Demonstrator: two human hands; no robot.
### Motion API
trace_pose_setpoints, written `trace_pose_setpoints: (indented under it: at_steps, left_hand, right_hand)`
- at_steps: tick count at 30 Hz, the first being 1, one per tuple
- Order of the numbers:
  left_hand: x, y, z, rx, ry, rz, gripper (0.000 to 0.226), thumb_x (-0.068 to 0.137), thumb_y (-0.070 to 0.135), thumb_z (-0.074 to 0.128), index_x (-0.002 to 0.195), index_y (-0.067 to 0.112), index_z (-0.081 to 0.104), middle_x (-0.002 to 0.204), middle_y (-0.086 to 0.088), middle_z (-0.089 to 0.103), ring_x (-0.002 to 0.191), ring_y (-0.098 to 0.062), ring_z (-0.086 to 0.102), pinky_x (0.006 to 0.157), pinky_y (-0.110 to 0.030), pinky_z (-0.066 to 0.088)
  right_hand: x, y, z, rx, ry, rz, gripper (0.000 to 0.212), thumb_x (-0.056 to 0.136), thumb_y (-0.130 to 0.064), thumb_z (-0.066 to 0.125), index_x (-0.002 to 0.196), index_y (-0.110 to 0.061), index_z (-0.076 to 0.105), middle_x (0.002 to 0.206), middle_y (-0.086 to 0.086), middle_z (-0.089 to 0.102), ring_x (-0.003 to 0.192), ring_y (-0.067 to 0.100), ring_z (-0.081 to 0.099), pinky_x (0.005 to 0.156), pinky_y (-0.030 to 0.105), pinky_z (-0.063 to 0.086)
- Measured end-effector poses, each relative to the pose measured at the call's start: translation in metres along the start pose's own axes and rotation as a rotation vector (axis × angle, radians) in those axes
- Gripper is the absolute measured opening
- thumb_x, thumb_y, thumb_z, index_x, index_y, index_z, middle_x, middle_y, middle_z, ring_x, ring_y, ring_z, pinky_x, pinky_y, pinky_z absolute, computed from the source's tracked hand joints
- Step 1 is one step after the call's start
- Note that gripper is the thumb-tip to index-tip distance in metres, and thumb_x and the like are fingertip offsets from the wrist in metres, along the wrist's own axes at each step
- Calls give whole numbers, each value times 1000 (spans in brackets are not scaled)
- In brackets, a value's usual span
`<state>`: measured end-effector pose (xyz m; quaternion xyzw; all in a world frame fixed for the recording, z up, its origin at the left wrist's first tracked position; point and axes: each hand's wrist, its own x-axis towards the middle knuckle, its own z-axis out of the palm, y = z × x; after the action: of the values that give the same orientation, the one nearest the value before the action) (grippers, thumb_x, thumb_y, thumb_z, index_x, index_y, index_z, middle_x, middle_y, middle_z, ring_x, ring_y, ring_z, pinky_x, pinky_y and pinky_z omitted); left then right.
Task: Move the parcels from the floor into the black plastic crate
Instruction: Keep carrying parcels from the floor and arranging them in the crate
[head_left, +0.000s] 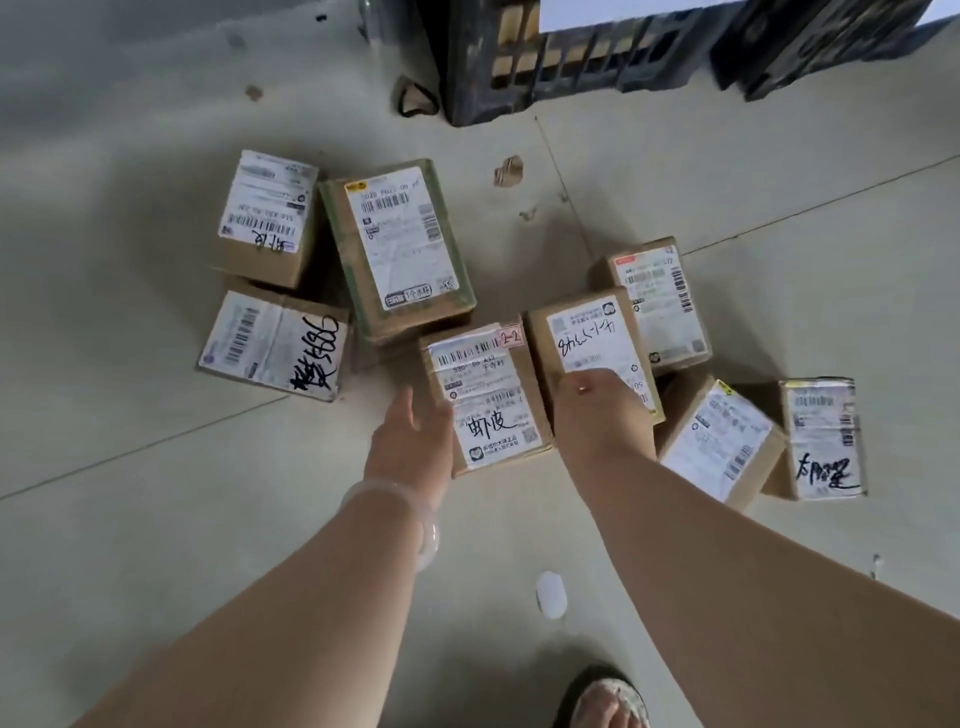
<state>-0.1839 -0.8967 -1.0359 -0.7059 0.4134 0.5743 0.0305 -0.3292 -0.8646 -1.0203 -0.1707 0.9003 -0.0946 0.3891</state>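
Barely started tbh: eight parcels sit on the floor (156, 519), none lifted. My left hand (410, 441) is spread wide beside the middle parcel (485, 397), right hand (602, 415) lying loose on the next parcel (587, 332). The black plastic crate (571, 57) waits at the floor's far edge, with some cardboard visible through its slots.

Single head cam looking steeply down and forward from above the floor (156, 519), near enough that both forearms are filling the lower frame.
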Motion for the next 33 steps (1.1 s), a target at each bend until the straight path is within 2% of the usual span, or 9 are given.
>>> trace_pose_setpoints:
  at_steps: [2, 4, 6, 10, 17, 20, 23, 26, 33]
  left_hand:
    - [13, -5, 3, -13, 23, -27, 58, 98, 46, 38, 150, 32, 19, 146, -2, 45, 119, -27, 53, 91, -27, 40]
    - [23, -6, 7, -48, 2, -45, 57, 96, 46, 39, 149, 33, 20, 137, -3, 54, 110, -29, 60, 96, -40, 50]
    - [29, -4, 11, -58, -27, -46, 45, 98, 42, 39, 141, 32, 31, 117, -1, 66, 94, -26, 66, 85, -42, 56]
    - [29, 0, 8, 18, -5, 5, 16, 100, 30, 40, 113, 29, 49, 94, 7, 63, 72, -16, 60, 60, -24, 50]
    - [24, -37, -25, 64, -53, 6, 28, 98, 26, 42, 121, 40, 49, 101, 9, 68, 75, -7, 62, 58, -22, 50]
    - [28, -45, -28, -52, -132, -10, 41, 98, 25, 43, 126, 55, 39, 100, 15, 66, 84, -11, 66, 67, -30, 59]
    - [30, -50, -24, -120, -141, -21, 46, 98, 24, 45, 128, 58, 39, 102, 17, 67, 90, -13, 67, 73, -33, 59]
    - [22, -50, -26, -142, -156, -22, 44, 98, 26, 48, 127, 58, 40, 103, 14, 68, 92, -17, 67, 80, -42, 59]
    - [-43, 11, -74, -195, -152, 36, 51, 96, 28, 51, 132, 60, 35, 111, 10, 68, 100, -20, 66, 87, -48, 56]
  right_hand:
    - [5, -4, 6, -15, 32, -35, 30, 98, -25, 36, 117, -22, 59, 98, 0, 63, 80, 21, 50, 63, 28, 37]
    - [7, -9, 12, -43, 46, -61, 31, 98, -26, 34, 116, -21, 60, 100, 1, 63, 78, 22, 51, 62, 28, 37]
    - [8, -14, 15, -64, 30, -77, 33, 98, -26, 33, 117, -19, 60, 105, 4, 65, 80, 23, 52, 65, 29, 40]
    - [6, -22, 23, -21, -22, -63, 36, 96, -29, 39, 127, -29, 57, 120, 1, 63, 99, 27, 62, 87, 39, 53]
    - [-10, 2, 47, 49, -277, -39, 37, 96, -40, 45, 130, -30, 55, 115, -1, 65, 97, 21, 62, 79, 33, 52]
    - [-8, 17, 63, 185, -350, 20, 44, 97, -43, 45, 141, -38, 44, 123, -8, 62, 98, 13, 62, 66, 23, 48]
    - [-11, 24, 69, 279, -360, 56, 39, 101, -42, 39, 139, -43, 45, 106, -14, 65, 91, 8, 61, 73, 24, 48]
    - [-19, 24, 62, 291, -338, 51, 36, 102, -38, 38, 135, -42, 50, 85, -22, 59, 78, -1, 56, 59, 17, 40]
    - [-70, -31, -12, 281, -301, -56, 35, 101, -41, 40, 134, -40, 52, 87, -18, 61, 80, 5, 60, 70, 24, 51]
